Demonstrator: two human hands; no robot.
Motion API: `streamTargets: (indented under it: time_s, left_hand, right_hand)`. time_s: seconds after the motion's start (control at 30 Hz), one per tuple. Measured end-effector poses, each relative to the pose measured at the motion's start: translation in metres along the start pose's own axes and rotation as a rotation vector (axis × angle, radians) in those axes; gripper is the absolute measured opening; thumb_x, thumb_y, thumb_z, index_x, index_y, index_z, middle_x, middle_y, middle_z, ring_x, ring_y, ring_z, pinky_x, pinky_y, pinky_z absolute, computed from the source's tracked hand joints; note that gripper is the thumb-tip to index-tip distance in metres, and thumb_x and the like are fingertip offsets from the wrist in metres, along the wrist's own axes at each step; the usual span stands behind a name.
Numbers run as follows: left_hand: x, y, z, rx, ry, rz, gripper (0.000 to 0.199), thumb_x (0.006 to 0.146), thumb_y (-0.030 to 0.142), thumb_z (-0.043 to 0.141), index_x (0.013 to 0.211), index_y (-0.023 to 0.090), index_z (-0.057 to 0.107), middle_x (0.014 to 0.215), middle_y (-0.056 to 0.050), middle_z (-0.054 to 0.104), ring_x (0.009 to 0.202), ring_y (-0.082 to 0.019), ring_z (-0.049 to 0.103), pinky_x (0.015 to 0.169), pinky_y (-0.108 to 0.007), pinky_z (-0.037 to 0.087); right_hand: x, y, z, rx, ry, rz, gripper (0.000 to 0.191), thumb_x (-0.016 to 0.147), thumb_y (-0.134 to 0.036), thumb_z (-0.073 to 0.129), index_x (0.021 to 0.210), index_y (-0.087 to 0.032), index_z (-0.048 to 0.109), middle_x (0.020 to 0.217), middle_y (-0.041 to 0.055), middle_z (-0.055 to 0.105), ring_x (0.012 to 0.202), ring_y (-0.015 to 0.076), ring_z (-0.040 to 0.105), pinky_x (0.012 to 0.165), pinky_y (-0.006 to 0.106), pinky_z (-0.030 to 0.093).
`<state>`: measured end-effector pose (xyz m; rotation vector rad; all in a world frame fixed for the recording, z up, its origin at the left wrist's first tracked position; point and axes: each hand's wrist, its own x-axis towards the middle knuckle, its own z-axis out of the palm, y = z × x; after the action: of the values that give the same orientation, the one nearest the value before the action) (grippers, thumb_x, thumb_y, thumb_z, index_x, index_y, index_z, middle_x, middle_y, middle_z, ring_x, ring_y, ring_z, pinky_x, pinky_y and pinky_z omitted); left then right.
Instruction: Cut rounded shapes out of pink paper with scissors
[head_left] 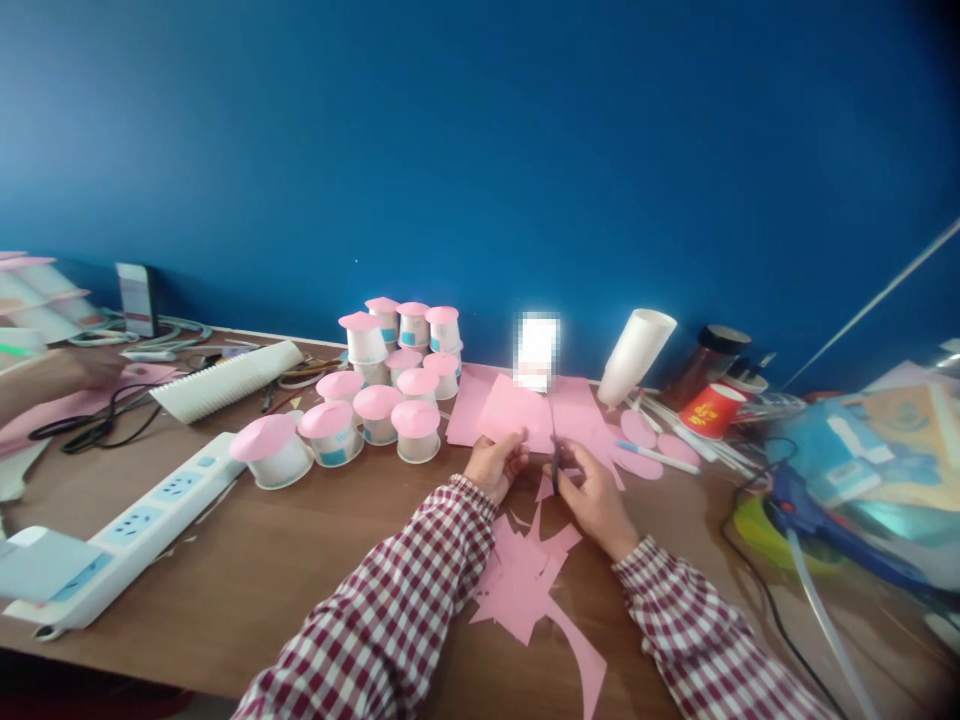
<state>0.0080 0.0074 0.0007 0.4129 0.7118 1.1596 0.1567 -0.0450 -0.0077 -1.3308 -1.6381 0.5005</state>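
Gripping dark-handled scissors (556, 468), my right hand (596, 495) meets a pale pink paper sheet (506, 410) pinched by my left hand (495, 467) above flat pink paper sheets (461, 420), apparently to steady it against the blades. Jagged pink paper offcuts (521, 585) lie between my maroon-and-white checked sleeves (390, 610); white paper cups with pink conical tops (416, 432) cluster leftward, probably out of the scissors' way. Brown wooden tabletop (300, 560), plain blue wall (480, 150) behind.

I am in what looks like a craft workshop, though a room at home is possible: a shared brown tabletop (300, 580) against a blue wall (480, 160), strewn with paper scraps (517, 580), pink-topped cups (379, 405), scissors (556, 470), a glue gun (832, 536) and a power strip (154, 520), another person's arm (64, 382) at my left.
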Motion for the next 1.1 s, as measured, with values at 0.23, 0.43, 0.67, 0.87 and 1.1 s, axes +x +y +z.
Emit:
streamTargets:
  time_s: [0.23, 0.43, 0.67, 0.87, 1.1]
  left_hand:
    - [-0.001, 0.0, 0.0, 0.001, 0.003, -0.01, 0.013, 0.068, 0.014, 0.077, 0.071, 0.008, 0.066, 0.057, -0.001, 0.06, 0.049, -0.005, 0.056, 0.044, -0.011, 0.047]
    - [-0.003, 0.0, 0.002, -0.011, -0.001, -0.019, 0.008, 0.073, 0.012, 0.071, 0.076, 0.005, 0.069, 0.06, -0.003, 0.062, 0.05, -0.005, 0.056, 0.045, -0.012, 0.048]
    - [0.0, -0.001, 0.002, -0.016, 0.038, 0.007, 0.01, 0.069, 0.012, 0.075, 0.071, 0.007, 0.066, 0.057, -0.001, 0.06, 0.048, -0.005, 0.055, 0.042, -0.012, 0.046]
    - [0.001, -0.005, 0.001, -0.016, 0.053, 0.063, 0.016, 0.065, 0.013, 0.078, 0.072, 0.008, 0.065, 0.056, 0.0, 0.059, 0.049, -0.005, 0.055, 0.042, -0.011, 0.046]
    - [-0.003, -0.007, 0.005, 0.0, 0.062, 0.073, 0.02, 0.062, 0.016, 0.08, 0.072, 0.007, 0.066, 0.058, 0.0, 0.061, 0.048, -0.005, 0.055, 0.041, -0.011, 0.046]
  right_hand:
    - [0.0, 0.001, 0.001, -0.003, 0.006, 0.018, 0.038, 0.084, -0.031, 0.059, 0.119, -0.017, 0.059, 0.106, 0.011, 0.07, 0.096, 0.026, 0.067, 0.078, 0.036, 0.057]
    - [0.001, -0.001, 0.0, 0.02, 0.006, 0.028, 0.036, 0.085, -0.032, 0.059, 0.119, -0.018, 0.059, 0.103, 0.0096, 0.07, 0.095, 0.0251, 0.067, 0.078, 0.036, 0.057]
    - [0.001, -0.005, 0.0, -0.017, 0.03, 0.011, 0.036, 0.085, -0.033, 0.059, 0.117, -0.016, 0.061, 0.104, 0.0109, 0.07, 0.09, 0.0241, 0.068, 0.08, 0.036, 0.055]
    - [0.001, -0.005, 0.0, 0.046, 0.001, 0.033, 0.04, 0.085, -0.038, 0.06, 0.118, -0.015, 0.06, 0.1, 0.011, 0.07, 0.088, 0.0242, 0.067, 0.074, 0.033, 0.056]
    - [0.001, 0.004, 0.006, 0.342, -0.043, 0.148, 0.048, 0.079, -0.041, 0.068, 0.118, -0.014, 0.06, 0.082, 0.0046, 0.065, 0.072, 0.0178, 0.061, 0.062, 0.029, 0.053]
